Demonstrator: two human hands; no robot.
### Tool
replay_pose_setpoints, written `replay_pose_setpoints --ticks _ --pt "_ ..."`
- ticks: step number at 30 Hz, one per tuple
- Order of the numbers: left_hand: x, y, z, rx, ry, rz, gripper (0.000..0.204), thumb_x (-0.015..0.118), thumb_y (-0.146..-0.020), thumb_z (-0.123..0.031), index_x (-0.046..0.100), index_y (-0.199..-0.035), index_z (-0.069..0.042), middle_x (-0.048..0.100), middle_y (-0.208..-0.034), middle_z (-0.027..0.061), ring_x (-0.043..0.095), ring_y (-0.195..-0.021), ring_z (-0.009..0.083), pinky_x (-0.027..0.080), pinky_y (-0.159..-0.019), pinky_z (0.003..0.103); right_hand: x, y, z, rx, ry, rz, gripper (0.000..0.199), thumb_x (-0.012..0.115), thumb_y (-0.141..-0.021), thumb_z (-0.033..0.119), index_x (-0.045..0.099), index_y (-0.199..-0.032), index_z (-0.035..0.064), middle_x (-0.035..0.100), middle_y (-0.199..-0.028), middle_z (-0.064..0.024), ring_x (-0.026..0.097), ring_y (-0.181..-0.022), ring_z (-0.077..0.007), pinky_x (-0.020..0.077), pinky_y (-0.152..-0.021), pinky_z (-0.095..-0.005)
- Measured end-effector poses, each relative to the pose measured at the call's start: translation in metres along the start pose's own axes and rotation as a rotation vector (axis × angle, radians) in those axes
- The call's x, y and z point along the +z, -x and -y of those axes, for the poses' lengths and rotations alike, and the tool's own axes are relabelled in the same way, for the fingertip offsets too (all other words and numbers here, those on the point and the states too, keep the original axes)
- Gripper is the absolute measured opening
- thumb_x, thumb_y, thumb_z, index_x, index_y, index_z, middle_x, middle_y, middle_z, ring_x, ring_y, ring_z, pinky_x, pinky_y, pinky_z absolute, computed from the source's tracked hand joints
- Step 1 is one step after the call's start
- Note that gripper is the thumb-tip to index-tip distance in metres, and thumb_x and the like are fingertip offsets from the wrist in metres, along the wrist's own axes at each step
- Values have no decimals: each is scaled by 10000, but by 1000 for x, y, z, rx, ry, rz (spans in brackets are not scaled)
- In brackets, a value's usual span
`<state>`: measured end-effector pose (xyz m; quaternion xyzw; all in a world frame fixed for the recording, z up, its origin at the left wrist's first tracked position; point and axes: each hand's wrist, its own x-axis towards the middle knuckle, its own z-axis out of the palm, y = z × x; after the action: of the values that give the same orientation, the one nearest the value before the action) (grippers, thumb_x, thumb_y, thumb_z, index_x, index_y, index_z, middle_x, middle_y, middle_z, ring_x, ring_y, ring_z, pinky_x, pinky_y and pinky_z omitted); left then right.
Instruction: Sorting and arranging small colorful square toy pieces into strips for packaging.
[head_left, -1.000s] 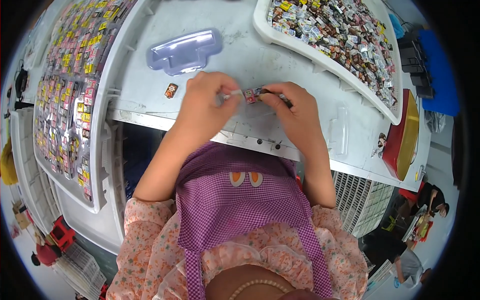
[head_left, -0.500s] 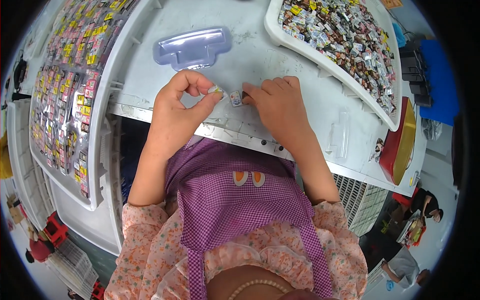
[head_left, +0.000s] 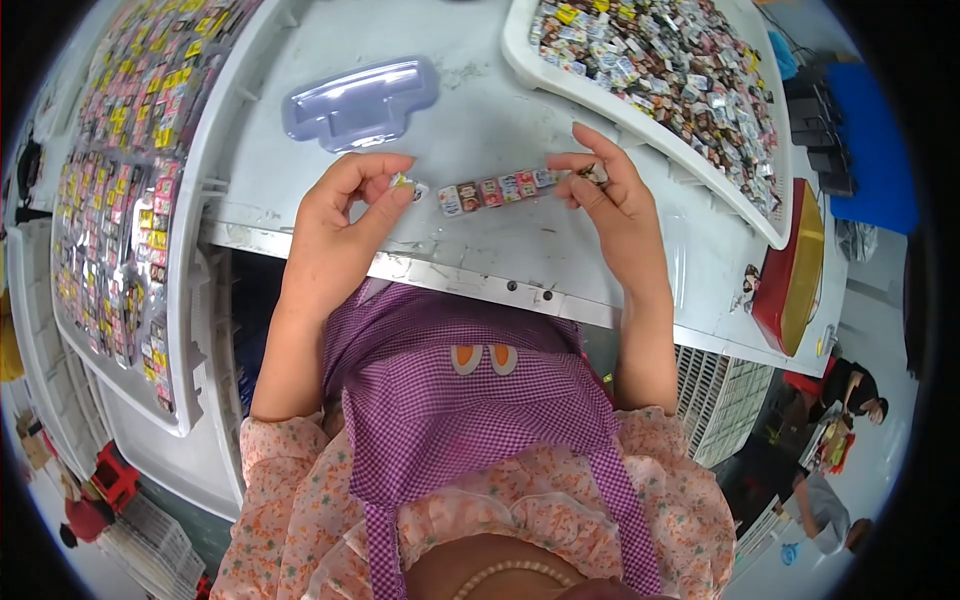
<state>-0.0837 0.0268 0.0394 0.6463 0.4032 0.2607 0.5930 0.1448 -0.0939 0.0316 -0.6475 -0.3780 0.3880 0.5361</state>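
Observation:
My left hand (head_left: 350, 210) pinches a small white, yellow and green printed packet (head_left: 408, 184) between thumb and forefinger, just above the white table (head_left: 470, 245). A short row of small printed packets (head_left: 490, 190) in white, brown and pink lies on the table between my hands. At the row's right end is my right hand (head_left: 612, 195), its thumb and fingers closed on a small dark and white packet (head_left: 593, 174); the other fingers are partly spread. Beyond my left hand sits a clear moulded plastic tray (head_left: 362, 102) with a stepped outline.
At the far right stands a white crate (head_left: 650, 120) heaped with loose packets. Filled clear trays (head_left: 110, 250) lie in a long white rack (head_left: 190, 230) on the left. A red and gold box (head_left: 793, 270) is by the right table edge. Other people work in the background.
My right hand has moved right and turned upward, uncovering the row of packets and showing a packet in its fingers. The left hand still holds its packet. The whole view has shifted slightly.

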Motion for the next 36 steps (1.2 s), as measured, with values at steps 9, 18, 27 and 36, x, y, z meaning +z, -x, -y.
replay_pose_setpoints --ticks 9,18,27,36 --pt "18 -5 2 204 -166 104 189 650 -842 -29 645 -1031 -15 509 -845 -19 454 -776 88 399 -764 219 -14 6 -17 -162 283 -148 230 514 -928 31 627 -1128 24 626 -974 -42 582 -801 -102 467 -754 -229" --pt "25 -11 -7 203 -174 139 157 635 -849 -46 651 -1003 -26 556 -851 40 506 -801 127 435 -761 255 -17 2 -20 128 -13 -224 197 561 -932 97 665 -1088 36 627 -835 10 545 -733 -70 455 -692 -211" --pt "36 -41 -21 -110 225 197 180 523 -955 -131 586 -1078 -16 567 -957 19 574 -748 110 473 -669 236 -11 -1 -16 30 229 -210 190 618 -899 115 674 -1063 37 632 -814 28 540 -716 -47 450 -665 -201" --pt "67 -53 -15 254 -489 308 185 611 -852 -154 648 -990 -37 615 -959 90 611 -842 243 492 -722 357 -10 -3 -24 49 40 -270 176 641 -884 102 678 -1046 44 630 -805 28 535 -700 -40 437 -643 -185"
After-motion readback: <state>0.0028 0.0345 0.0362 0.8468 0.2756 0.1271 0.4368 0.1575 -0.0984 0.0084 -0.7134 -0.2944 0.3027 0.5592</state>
